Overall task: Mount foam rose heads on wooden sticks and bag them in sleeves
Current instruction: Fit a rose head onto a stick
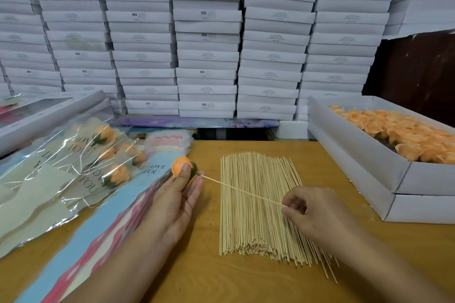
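Observation:
My left hand holds an orange foam rose head between thumb and fingers, its green base pointing right. A thin wooden stick runs from that base down to my right hand, which pinches the stick's other end. Beneath the stick lies a broad pile of wooden sticks on the wooden table. Bagged roses in clear "LOVE YOU" sleeves lie at the left. A stack of empty sleeves with blue and pink print stretches under my left forearm.
A white box full of orange rose heads sits on another white box at the right. Stacked white cartons wall off the back. A windowed box stands at the far left.

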